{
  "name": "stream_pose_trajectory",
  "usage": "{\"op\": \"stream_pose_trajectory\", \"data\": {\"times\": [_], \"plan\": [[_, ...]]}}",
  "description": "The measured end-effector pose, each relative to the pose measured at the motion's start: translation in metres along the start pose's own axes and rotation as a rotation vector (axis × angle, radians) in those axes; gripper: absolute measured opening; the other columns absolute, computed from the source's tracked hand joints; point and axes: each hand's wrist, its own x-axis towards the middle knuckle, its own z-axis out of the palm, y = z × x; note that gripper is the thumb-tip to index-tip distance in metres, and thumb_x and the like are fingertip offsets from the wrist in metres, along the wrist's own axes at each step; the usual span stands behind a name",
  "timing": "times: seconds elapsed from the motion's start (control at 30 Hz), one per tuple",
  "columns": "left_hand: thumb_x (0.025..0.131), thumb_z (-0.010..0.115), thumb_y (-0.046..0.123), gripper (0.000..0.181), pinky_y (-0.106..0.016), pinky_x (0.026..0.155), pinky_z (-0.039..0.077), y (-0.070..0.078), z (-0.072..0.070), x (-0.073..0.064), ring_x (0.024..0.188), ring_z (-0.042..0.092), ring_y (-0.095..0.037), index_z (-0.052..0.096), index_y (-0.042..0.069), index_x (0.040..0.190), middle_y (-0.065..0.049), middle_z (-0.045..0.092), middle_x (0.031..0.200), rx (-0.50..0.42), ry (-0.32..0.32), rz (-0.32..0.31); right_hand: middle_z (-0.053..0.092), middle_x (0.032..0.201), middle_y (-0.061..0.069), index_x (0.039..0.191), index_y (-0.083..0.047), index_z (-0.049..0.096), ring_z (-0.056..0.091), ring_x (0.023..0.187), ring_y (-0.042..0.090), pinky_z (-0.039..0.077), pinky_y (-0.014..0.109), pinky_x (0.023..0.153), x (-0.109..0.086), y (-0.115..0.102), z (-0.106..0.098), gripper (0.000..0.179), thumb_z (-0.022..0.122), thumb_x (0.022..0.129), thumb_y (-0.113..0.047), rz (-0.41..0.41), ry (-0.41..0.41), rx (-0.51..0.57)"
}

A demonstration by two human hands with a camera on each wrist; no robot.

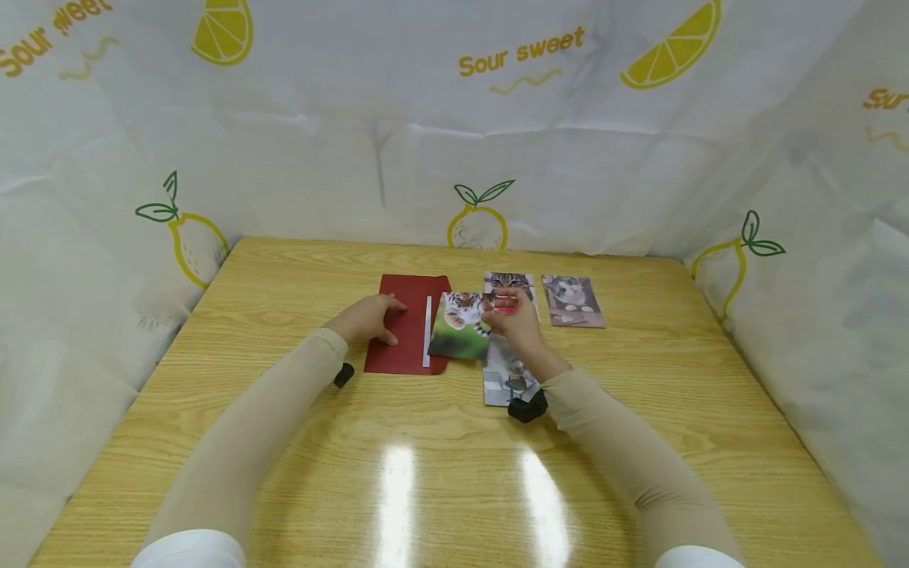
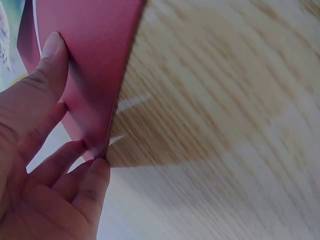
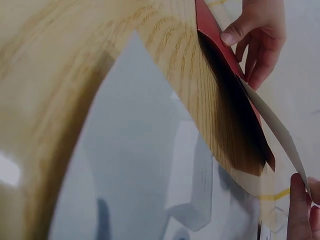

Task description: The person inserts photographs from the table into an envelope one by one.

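A red envelope (image 1: 398, 359) with a pale strip lies left of centre on the table. My left hand (image 1: 367, 319) rests on its left part, thumb and fingers spread; the left wrist view shows fingertips (image 2: 102, 162) at the envelope's corner. My right hand (image 1: 517, 319) pinches the right edge of a tiger photo (image 1: 458, 331). That photo's left side overlaps the envelope's right flap in the head view. Edge-on in the right wrist view, the photo (image 3: 275, 120) slants between the right fingers and the envelope, whose flap (image 3: 267, 155) stands off the table.
Beneath the right hand lie a tabby cat photo (image 1: 510, 279) and a greyish photo (image 1: 500, 386). Another cat photo (image 1: 574, 302) is to their right. A patterned white cloth (image 1: 341, 158) hangs behind the wooden table (image 1: 454, 450).
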Motion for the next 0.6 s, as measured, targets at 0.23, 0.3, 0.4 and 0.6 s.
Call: {"op": "stream_pose_trajectory", "data": {"times": [0.23,0.3,0.4,0.6], "plan": [[0.082,0.078,0.012,0.066,-0.043,0.116,0.032,-0.0008,0.0004,-0.0002,0.145,0.026,-0.033,0.049,0.005,0.141,-0.016,0.038,0.152,-0.009,-0.002,0.004,0.048,0.108,0.009,0.13,-0.001,0.046,0.053,0.079,0.011,0.054,0.018,0.062,0.0012,0.0029,0.0028,0.057,0.071,0.08,0.009,0.017,0.017,-0.019],[0.082,0.078,0.012,0.066,-0.043,0.116,0.032,-0.0017,0.0009,0.0004,0.145,0.026,-0.033,0.049,0.005,0.141,-0.016,0.038,0.153,-0.011,-0.001,0.002,0.048,0.108,0.009,0.129,-0.001,0.046,0.052,0.079,0.011,0.053,0.018,0.061,0.0009,0.0028,0.0036,0.057,0.071,0.079,0.01,0.023,0.022,-0.021],[0.082,0.078,0.012,0.066,-0.043,0.115,0.033,-0.0024,0.0014,0.0005,0.145,0.026,-0.033,0.049,0.006,0.141,-0.015,0.037,0.153,-0.013,0.001,-0.001,0.049,0.109,0.009,0.129,-0.001,0.046,0.052,0.08,0.011,0.054,0.018,0.061,0.0,0.0023,0.0049,0.058,0.071,0.078,0.011,0.027,0.032,-0.034],[0.082,0.077,0.012,0.067,-0.043,0.115,0.034,-0.001,0.0002,-0.0013,0.145,0.026,-0.033,0.048,0.005,0.142,-0.016,0.035,0.154,-0.022,-0.002,-0.006,0.05,0.107,0.01,0.128,0.0,0.046,0.053,0.077,0.01,0.054,0.018,0.059,-0.0008,0.0026,0.0072,0.057,0.071,0.078,0.012,0.025,0.037,-0.048]]}}
